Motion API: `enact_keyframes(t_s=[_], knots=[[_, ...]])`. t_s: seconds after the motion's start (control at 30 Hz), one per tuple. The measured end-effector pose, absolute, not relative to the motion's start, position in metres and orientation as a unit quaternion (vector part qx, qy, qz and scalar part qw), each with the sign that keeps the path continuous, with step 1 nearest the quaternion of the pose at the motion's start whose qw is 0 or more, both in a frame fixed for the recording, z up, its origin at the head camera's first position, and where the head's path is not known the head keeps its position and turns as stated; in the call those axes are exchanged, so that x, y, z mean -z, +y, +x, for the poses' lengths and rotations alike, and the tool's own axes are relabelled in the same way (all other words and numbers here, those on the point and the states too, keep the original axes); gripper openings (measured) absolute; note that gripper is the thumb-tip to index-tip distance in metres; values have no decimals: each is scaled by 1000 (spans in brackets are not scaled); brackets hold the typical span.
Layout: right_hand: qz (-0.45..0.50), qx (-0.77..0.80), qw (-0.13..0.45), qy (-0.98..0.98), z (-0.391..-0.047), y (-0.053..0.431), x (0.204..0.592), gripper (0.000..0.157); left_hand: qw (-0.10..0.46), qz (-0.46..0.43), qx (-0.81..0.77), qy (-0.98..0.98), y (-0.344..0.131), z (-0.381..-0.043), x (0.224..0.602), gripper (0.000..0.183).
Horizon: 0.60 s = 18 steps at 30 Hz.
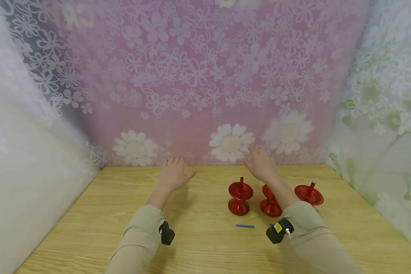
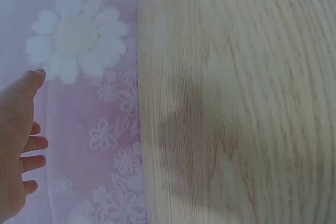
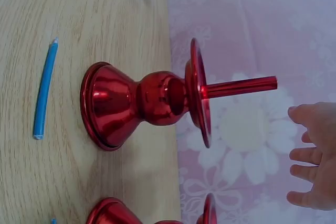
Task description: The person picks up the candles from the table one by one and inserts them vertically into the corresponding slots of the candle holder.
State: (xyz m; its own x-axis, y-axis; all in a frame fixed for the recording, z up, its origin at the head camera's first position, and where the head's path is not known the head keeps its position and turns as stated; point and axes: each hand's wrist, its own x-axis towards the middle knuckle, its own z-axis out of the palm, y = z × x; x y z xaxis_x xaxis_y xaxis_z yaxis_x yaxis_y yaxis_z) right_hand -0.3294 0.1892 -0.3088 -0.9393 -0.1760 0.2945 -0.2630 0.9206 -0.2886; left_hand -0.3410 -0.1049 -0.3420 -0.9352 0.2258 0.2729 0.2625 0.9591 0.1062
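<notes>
Both hands are held out over the table with fingers extended and nothing in them. The left hand (image 1: pixel 172 175) is left of centre, thumb spread, over bare wood near the back edge. My right hand (image 1: pixel 263 165) reaches above and behind the shiny red candle holders. One candle holder (image 1: pixel 239 207) stands upright left of the right forearm. The middle candle holder (image 1: pixel 270 208) is partly covered by that forearm, and a third candle holder (image 1: pixel 309 196) shows to its right. A thin blue candle (image 3: pixel 45 93) lies in front of the left holder.
The wooden table (image 1: pixel 198 243) ends at the back against a pink flowered curtain (image 1: pixel 191 129). Pale flowered sheets hang at the left (image 1: pixel 37 152) and right (image 1: pixel 390 133). A second blue piece (image 1: pixel 271 225) peeks out by the right wrist camera (image 1: pixel 277 233).
</notes>
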Motion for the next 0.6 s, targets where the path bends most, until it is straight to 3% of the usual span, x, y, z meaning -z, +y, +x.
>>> enact_keyframes(t_s=[0.37,0.6], knots=[[151,-235,165,-946,-302,193,300,46,161,-197,76,-964,-80,-324,343,54],[163,-302,183,-921,-279,200,298,28,151,-224,91,-958,-63,-314,341,55]])
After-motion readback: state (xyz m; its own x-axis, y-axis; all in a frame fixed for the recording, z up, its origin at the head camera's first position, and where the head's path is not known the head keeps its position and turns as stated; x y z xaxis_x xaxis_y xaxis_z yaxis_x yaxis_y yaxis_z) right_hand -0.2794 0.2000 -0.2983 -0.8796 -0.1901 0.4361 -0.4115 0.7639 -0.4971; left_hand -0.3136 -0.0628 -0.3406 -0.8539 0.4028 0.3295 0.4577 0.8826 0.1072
